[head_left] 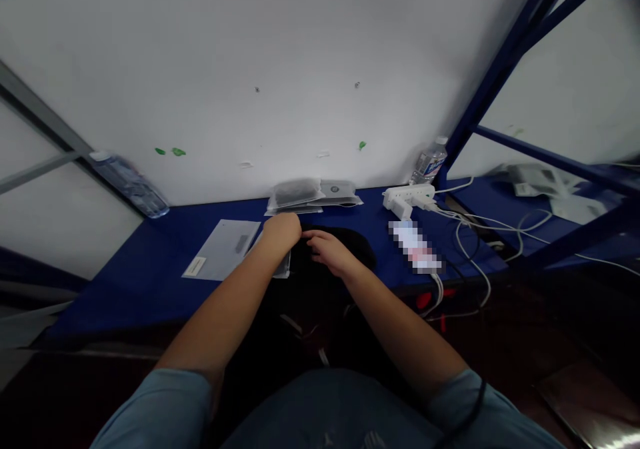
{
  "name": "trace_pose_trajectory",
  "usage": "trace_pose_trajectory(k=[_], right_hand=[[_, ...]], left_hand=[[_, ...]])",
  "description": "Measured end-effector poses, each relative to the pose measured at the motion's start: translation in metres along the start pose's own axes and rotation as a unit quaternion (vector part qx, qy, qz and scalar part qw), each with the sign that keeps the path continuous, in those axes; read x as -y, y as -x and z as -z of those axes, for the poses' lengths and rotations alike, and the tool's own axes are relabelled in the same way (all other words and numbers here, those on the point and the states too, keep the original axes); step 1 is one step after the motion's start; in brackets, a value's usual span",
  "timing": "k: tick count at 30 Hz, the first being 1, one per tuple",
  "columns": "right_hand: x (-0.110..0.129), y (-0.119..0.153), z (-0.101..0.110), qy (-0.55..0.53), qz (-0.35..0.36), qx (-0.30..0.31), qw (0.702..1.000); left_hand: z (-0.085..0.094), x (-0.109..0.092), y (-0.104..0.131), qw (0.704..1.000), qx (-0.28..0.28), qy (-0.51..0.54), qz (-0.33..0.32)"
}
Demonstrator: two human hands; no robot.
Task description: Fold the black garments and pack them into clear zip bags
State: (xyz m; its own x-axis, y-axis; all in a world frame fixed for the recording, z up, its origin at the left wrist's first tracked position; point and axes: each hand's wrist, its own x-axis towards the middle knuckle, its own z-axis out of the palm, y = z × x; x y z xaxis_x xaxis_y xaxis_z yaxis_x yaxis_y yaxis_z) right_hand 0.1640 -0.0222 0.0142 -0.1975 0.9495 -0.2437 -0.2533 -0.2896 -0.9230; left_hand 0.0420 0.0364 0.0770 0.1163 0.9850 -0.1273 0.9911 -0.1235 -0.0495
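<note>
A black cloth-like item [353, 241] lies at the front middle of the blue table [165, 252]. My left hand [284, 230] is over its left side, closed, with its fingertips turned away from view. My right hand [329, 250] is beside it on the dark material, fingers bent; what they pinch, if anything, is too dark to make out. Just left of my left hand lies a flat translucent bag [223, 246] with a pale label. Part of another clear packet [283, 267] shows under my left forearm.
Plastic packets [295, 194] lie against the wall. A large bottle [131, 186] leans at left. At right are a power strip [409, 194] with plugs and cables, a small bottle [431, 160], a phone [415, 246] and a blue metal frame [493, 82].
</note>
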Motion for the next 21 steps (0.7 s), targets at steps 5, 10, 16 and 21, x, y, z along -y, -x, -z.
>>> trace_pose_trajectory(k=[5, 10, 16, 21], right_hand=[[-0.002, -0.006, -0.007, -0.048, -0.010, 0.005, 0.999], [-0.004, -0.017, -0.010, -0.033, -0.009, 0.041, 0.999], [-0.001, -0.024, -0.004, 0.035, 0.004, 0.021, 0.999], [-0.004, -0.018, -0.003, 0.007, 0.026, -0.042, 0.999]], left_hand=[[-0.009, -0.005, 0.000, 1.000, -0.003, -0.005, -0.021], [-0.007, -0.010, 0.006, 0.998, -0.041, -0.003, -0.039], [0.002, -0.008, 0.006, 0.997, -0.038, -0.004, -0.067], [0.010, -0.007, -0.006, 0.998, -0.010, -0.025, -0.060]])
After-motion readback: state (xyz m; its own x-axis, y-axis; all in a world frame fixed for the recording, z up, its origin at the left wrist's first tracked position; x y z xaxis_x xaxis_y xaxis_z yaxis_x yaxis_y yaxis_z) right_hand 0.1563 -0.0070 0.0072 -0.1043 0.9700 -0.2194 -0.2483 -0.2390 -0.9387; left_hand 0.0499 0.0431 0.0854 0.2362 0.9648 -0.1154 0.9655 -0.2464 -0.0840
